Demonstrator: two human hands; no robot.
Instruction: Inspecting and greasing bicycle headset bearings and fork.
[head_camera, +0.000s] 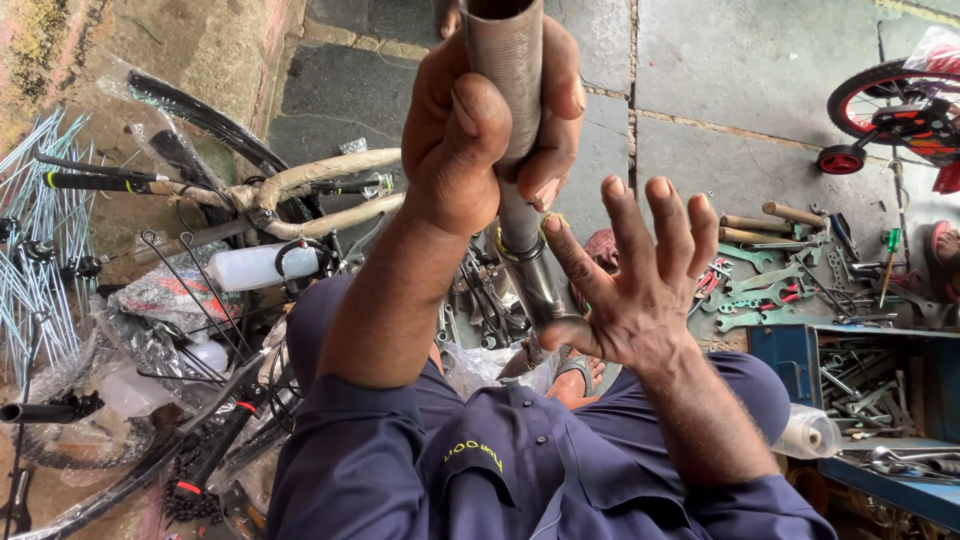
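Note:
My left hand (470, 140) is wrapped around a grey metal tube (510, 60) with a threaded upper end, held upright in front of me. The tube runs down to a dark lower section (535, 285) with a yellow ring near my lap. My right hand (635, 270) is spread flat with fingers apart beside the lower tube, palm toward it, the thumb close to the dark part. It holds nothing. I wear dark blue work clothes.
Wrapped bicycle frame parts (300, 190), spokes (45, 230) and a white bottle (260, 265) lie at left. Spanners and hammers (770, 280) are scattered on the stone floor at right, beside a blue toolbox (860, 380). A small red bicycle (900, 105) stands at top right.

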